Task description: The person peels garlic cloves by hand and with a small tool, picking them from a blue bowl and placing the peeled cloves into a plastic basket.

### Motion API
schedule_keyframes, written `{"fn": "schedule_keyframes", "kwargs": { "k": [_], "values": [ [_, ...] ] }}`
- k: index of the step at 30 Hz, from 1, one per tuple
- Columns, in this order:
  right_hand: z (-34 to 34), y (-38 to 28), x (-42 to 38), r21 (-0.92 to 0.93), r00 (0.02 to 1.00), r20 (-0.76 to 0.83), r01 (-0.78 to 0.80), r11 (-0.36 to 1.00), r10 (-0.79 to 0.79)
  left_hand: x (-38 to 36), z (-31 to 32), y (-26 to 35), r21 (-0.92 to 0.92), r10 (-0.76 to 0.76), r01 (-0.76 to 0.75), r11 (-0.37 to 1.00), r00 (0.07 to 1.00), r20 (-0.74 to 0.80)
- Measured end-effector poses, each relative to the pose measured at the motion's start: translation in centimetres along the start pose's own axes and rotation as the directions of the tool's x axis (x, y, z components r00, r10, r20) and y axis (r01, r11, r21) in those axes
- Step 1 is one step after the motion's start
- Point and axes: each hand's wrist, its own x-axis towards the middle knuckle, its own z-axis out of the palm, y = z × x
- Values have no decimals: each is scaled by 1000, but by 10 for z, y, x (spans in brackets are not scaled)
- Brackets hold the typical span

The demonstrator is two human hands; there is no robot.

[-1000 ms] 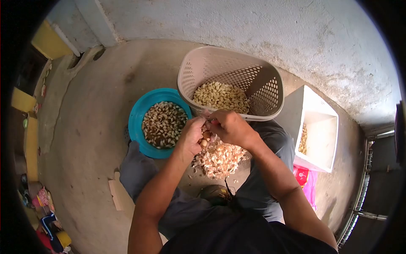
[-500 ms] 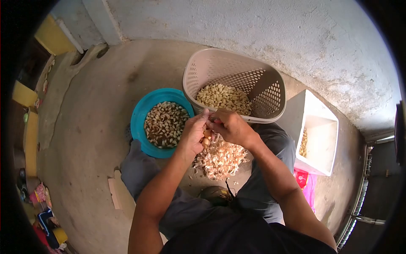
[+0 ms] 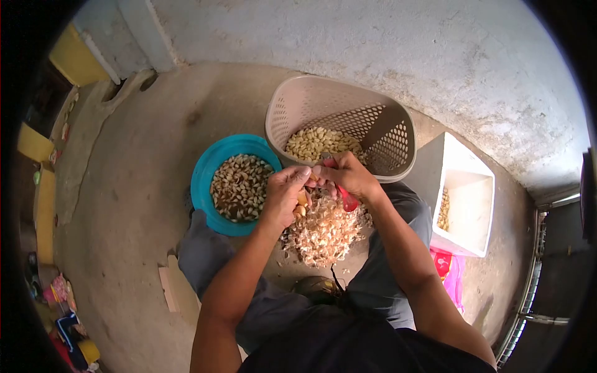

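My left hand [image 3: 283, 198] is closed around several garlic cloves [image 3: 302, 199], with its thumb and fingertips meeting those of the other hand. In my right hand [image 3: 352, 177] is a small red-handled knife [image 3: 349, 201]; its handle sticks out below the palm and most of the blade is hidden. Both hands meet over a heap of garlic skins [image 3: 326, 236] on the floor between my legs. Left of them, a teal basin [image 3: 201, 205] holds unpeeled cloves [image 3: 239, 186] in brownish water. Beyond, peeled cloves [image 3: 320, 140] lie in a beige perforated basket [image 3: 305, 96].
A white foam box [image 3: 469, 205] with some cloves inside stands tipped at the right, with red and pink plastic [image 3: 443, 264] below it. A piece of cardboard [image 3: 177, 286] lies at the left. The wall [image 3: 385, 43] rises behind the basket.
My right hand has turned and opened slightly away from the left, so the red knife handle now shows below it. The view has shifted a little.
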Motion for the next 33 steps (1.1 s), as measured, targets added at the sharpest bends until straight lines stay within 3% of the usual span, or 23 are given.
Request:
{"fn": "schedule_keyframes", "kwargs": {
  "k": [2, 4, 7, 11, 14, 17, 20, 23, 25, 29, 33],
  "values": [
    [4, 4, 3, 60, 998, -61, -28, 998, 32, 2, -4, -1, 11, 4, -3, 1000, 998, -60],
    [12, -4, 2, -61, 994, -100, 33, 998, -39, 3, -9, 0, -41, -55, 50, 998, 989, -139],
    [24, -12, -2, -136, 983, -108, 132, 982, -148, 4, -13, 3, -186, -127, 104, 977, 985, -115],
    [27, -13, -4, -145, 971, -84, 211, 967, -224, 3, -6, 4, -116, -91, 79, 990, 991, -100],
    [13, -18, -3, -55, 993, 10, 122, 991, -122, 5, -3, 5, -140, -105, 94, 986, 992, -74],
    [4, -19, -2, -162, 995, 47, 95, 982, -88, 6, -10, 2, -61, -135, 135, 989, 991, 2],
    [1, -20, -4, -237, 973, 108, 223, 946, -202, 7, -15, -4, -17, -188, 189, 982, 981, 46],
    [6, -17, -6, -242, 988, -60, 125, 962, -143, 6, -15, 3, -108, -282, 284, 953, 959, 33],
    [8, -19, -6, -368, 979, -111, 122, 922, -174, 9, -19, 2, -218, -309, 312, 925, 950, 46],
    [8, -6, -4, -487, 982, -74, 118, 866, -176, 7, -16, 5, -139, -290, 294, 946, 956, 43],
    [6, 6, -3, -675, 958, -52, 175, 716, -283, 9, -18, 3, -123, -240, 243, 962, 970, 45]
  ]
}}
